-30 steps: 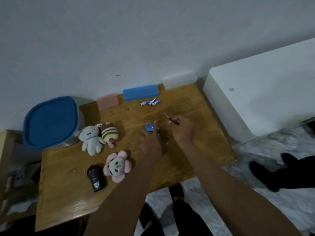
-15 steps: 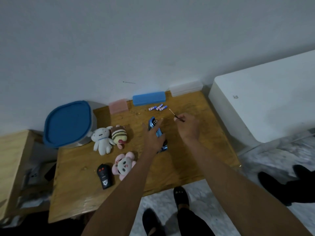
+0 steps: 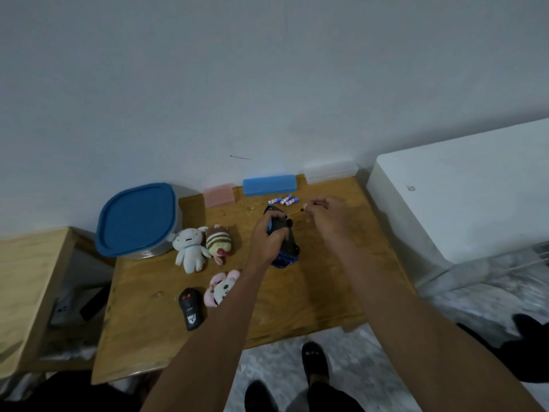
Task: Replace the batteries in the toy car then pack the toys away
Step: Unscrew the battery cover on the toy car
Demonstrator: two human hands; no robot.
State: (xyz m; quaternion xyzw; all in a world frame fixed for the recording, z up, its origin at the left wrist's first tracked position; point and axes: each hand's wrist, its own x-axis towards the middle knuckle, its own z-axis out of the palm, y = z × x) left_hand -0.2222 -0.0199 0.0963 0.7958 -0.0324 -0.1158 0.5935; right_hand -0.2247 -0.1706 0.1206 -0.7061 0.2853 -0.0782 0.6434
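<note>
My left hand [image 3: 267,237] grips a blue toy car [image 3: 286,243] turned so its dark underside faces up, on the wooden table [image 3: 312,292]. My right hand [image 3: 328,217] pinches a thin screwdriver [image 3: 298,211] whose tip points left toward the car's far end. Several small batteries [image 3: 283,200] lie just behind the car. A black remote control [image 3: 190,309] rests near the table's front left. Three plush toys sit on the left half: a white one [image 3: 190,248], a striped brown one [image 3: 219,240] and a pink one [image 3: 221,288].
A round container with a blue lid [image 3: 136,220] stands at the table's back left corner. Pink [image 3: 219,194], blue [image 3: 269,185] and clear [image 3: 331,171] cases line the wall. A white appliance [image 3: 463,197] stands to the right, a wooden shelf [image 3: 26,281] to the left.
My left hand has turned the car over from blue top to dark underside. My right hand has swung the screwdriver round so it points left at the car.
</note>
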